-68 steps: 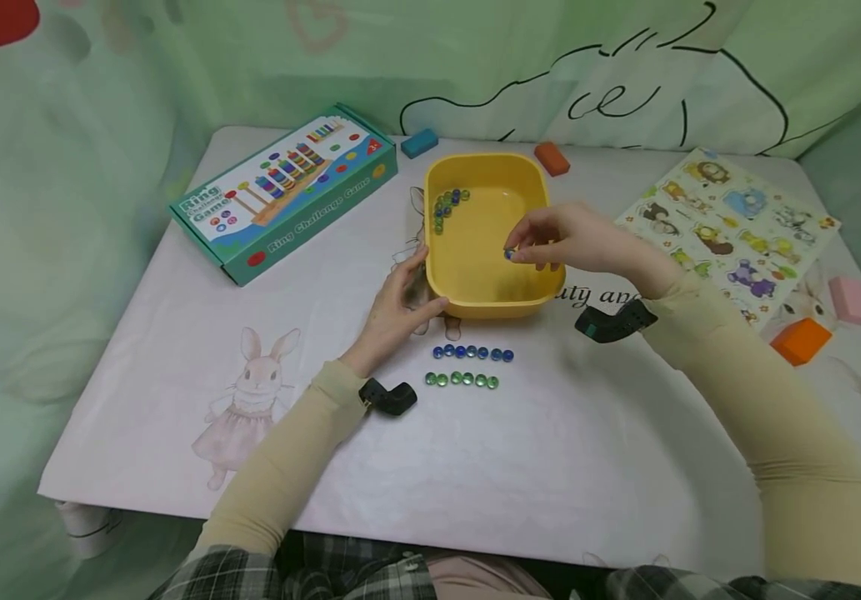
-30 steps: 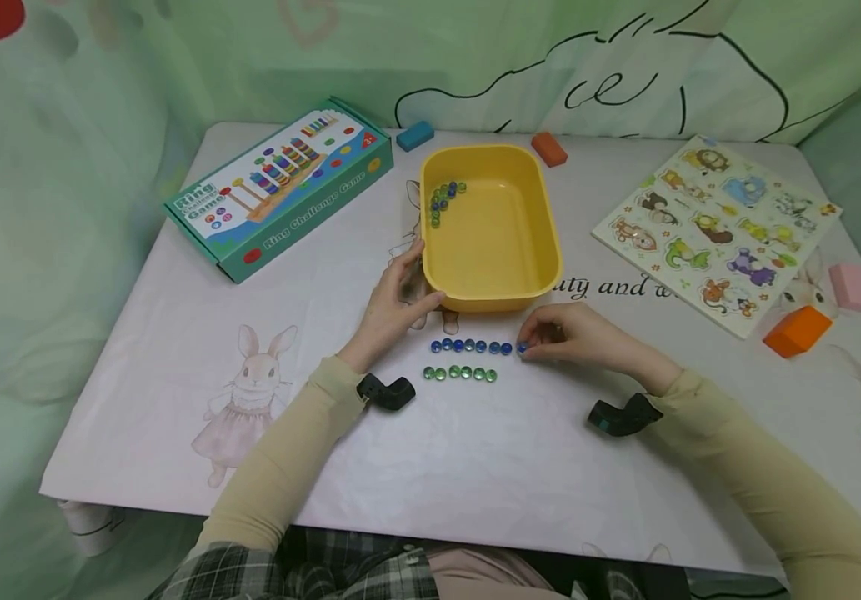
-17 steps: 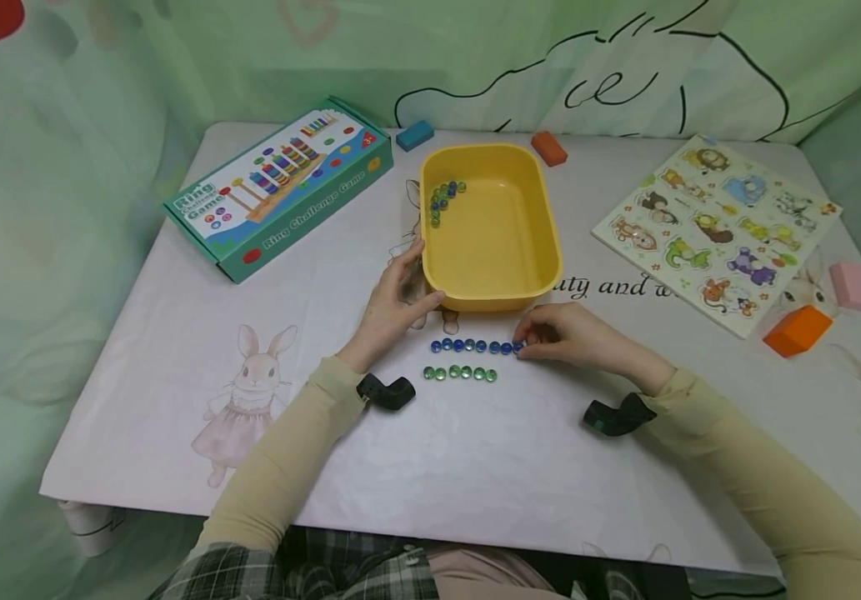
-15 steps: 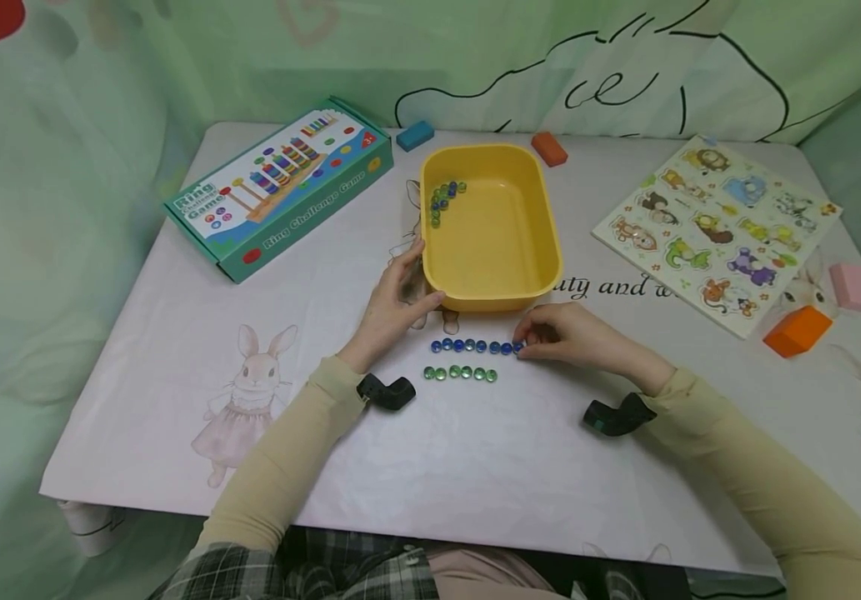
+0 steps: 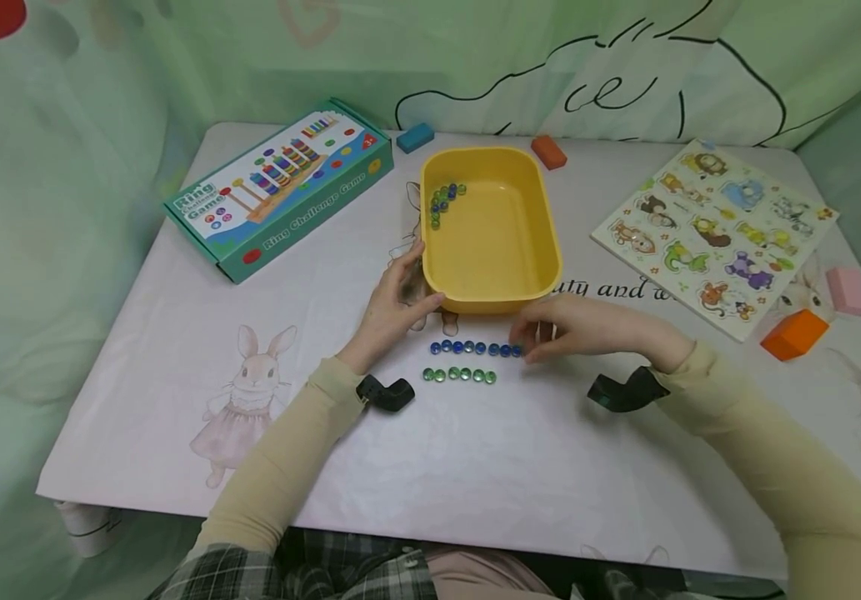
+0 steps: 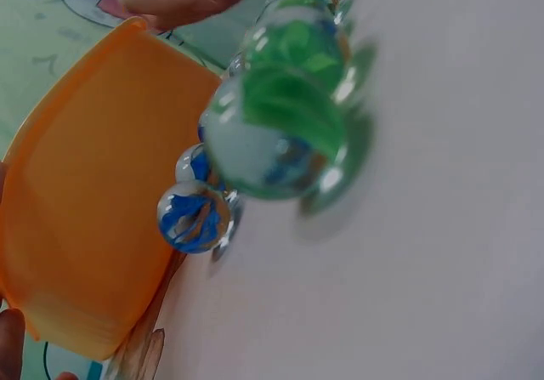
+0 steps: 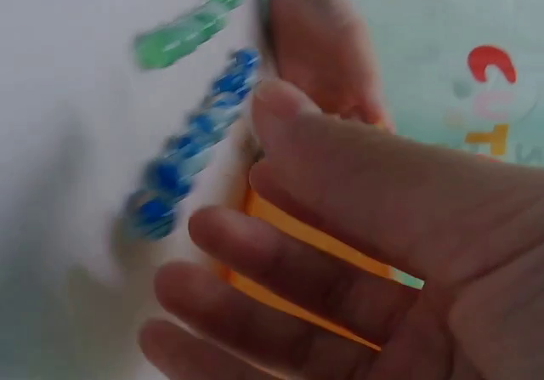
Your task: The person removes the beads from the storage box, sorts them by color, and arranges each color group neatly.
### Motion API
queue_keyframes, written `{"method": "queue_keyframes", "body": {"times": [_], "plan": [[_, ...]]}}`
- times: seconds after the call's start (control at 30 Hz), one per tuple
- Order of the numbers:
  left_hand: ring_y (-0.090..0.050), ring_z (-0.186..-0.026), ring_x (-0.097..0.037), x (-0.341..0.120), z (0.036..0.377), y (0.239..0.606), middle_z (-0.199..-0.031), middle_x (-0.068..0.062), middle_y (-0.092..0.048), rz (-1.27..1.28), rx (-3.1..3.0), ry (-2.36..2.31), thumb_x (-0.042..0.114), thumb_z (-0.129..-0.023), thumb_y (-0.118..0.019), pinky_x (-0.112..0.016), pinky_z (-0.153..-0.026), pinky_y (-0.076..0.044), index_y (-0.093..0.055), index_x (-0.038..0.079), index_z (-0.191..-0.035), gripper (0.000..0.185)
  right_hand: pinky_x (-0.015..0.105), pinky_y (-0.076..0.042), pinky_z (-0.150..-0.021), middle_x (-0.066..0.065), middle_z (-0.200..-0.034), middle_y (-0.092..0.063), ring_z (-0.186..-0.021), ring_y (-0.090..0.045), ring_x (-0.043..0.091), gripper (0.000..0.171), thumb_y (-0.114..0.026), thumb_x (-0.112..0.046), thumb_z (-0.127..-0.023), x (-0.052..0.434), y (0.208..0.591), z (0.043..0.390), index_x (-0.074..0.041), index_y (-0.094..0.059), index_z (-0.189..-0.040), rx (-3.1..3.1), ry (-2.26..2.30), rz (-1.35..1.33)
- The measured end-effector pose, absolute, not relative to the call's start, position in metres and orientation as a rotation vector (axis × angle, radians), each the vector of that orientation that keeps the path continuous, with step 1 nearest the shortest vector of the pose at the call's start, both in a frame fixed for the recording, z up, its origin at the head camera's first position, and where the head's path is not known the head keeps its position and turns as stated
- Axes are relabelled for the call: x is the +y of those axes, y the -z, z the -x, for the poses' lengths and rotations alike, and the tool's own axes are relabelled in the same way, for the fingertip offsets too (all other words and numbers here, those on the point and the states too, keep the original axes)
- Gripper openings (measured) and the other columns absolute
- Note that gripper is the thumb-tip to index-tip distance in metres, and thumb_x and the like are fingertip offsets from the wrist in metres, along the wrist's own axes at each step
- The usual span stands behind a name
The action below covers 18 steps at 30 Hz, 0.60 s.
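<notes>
A yellow tub (image 5: 543, 218) stands mid-table with several blue and green marbles (image 5: 445, 200) in its far left corner. In front of it lie a row of blue marbles (image 5: 475, 348) and, nearer me, a row of green marbles (image 5: 460, 375). My left hand (image 5: 400, 292) rests against the tub's near left corner, thumb on the rim. My right hand (image 5: 543, 337) hovers at the right end of the blue row, fingers loosely bent and empty. The right wrist view shows those fingers (image 7: 340, 252) holding nothing beside the blue marbles (image 7: 191, 155). In the left wrist view a green marble (image 6: 276, 133) looms close.
A green game box (image 5: 280, 187) lies at the back left. An animal puzzle board (image 5: 715, 233) lies at the right, with an orange block (image 5: 793, 335) and a pink block (image 5: 848, 290) beyond it. A blue block (image 5: 415, 136) and an orange block (image 5: 548, 152) sit behind the tub.
My right hand carried a blue marble from the tub to the right end of the blue row, let it go, and has drawn slightly back. The left hand has stayed put.
</notes>
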<state>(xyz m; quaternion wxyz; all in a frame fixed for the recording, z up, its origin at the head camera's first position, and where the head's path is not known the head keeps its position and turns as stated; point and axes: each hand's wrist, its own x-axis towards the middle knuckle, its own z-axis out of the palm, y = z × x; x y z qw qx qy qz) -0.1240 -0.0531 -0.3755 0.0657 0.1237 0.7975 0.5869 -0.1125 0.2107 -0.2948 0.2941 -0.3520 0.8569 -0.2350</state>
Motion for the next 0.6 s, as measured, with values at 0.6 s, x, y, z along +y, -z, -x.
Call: {"method": "queue_keyframes", "body": {"times": [0.6], "plan": [[-0.021,-0.139,-0.006,-0.055,0.126,0.379,-0.151,0.021,-0.017,-0.378,2.41,-1.758,0.032,-0.085,-0.066,-0.032,-0.115,-0.018,-0.024,0.027,-0.145,0.074,0.026,-0.049,-0.075,0.003,-0.089,-0.06,-0.084,-0.054,0.017,0.025,-0.065,-0.015,-0.086,0.169,0.247,0.169,-0.003,-0.06,-0.107,2.149,0.68,0.968]]}}
